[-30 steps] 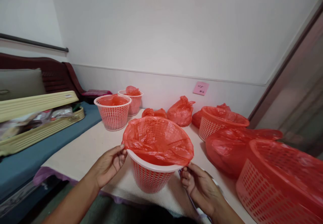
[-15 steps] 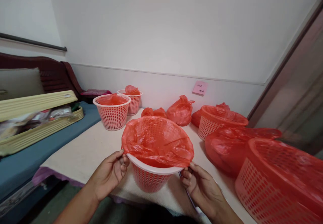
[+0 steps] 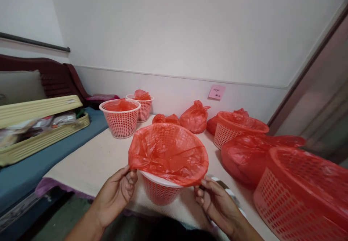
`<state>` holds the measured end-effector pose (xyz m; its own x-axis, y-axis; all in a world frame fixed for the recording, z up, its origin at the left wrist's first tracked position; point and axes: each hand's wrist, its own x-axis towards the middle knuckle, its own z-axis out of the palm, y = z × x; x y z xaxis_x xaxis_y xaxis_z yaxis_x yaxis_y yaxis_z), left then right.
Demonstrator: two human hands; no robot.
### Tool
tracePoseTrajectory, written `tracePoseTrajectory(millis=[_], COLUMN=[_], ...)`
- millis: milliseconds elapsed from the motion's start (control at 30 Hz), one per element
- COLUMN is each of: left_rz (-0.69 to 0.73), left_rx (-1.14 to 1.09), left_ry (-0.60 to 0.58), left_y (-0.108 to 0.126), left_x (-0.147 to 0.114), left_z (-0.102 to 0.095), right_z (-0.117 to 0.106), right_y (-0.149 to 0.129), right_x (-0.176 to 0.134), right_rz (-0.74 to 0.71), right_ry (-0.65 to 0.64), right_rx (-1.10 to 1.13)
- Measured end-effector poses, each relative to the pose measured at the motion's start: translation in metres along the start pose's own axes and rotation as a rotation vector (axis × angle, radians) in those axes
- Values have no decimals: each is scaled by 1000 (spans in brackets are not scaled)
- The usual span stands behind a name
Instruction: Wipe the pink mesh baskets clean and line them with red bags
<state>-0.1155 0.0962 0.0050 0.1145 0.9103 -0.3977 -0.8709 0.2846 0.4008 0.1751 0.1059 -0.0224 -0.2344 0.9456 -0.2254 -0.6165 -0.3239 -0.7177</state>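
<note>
The basket [image 3: 161, 194] stands mouth up, running from twelve o'clock to six. Left hand [image 3: 119, 190] at eight, right hand [image 3: 214, 201] at four: both pinched closed on the red bag [image 3: 168, 157].

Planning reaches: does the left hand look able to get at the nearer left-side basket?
Probably yes, if the left hand releases the red bag: only white cover lies between hand and basket.

Glossy thin plastic bag [image 3: 174, 154], smooth plastic basket [image 3: 161, 190], matt white wall [image 3: 174, 30], paper note [image 3: 216, 92].
</note>
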Motion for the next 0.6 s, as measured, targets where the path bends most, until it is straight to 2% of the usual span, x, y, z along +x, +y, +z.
tracePoseTrajectory(millis=[300,600], left_rz=[-46,0], left_rx=[-6,-34], left_ry=[-14,-78], left_y=[-9,-16], left_x=[4,9], left_z=[-1,-9], right_z=[-16,-33], right_y=[7,16], right_x=[9,17], right_rz=[26,7], right_ry=[-16,139], right_rx=[-65,-137])
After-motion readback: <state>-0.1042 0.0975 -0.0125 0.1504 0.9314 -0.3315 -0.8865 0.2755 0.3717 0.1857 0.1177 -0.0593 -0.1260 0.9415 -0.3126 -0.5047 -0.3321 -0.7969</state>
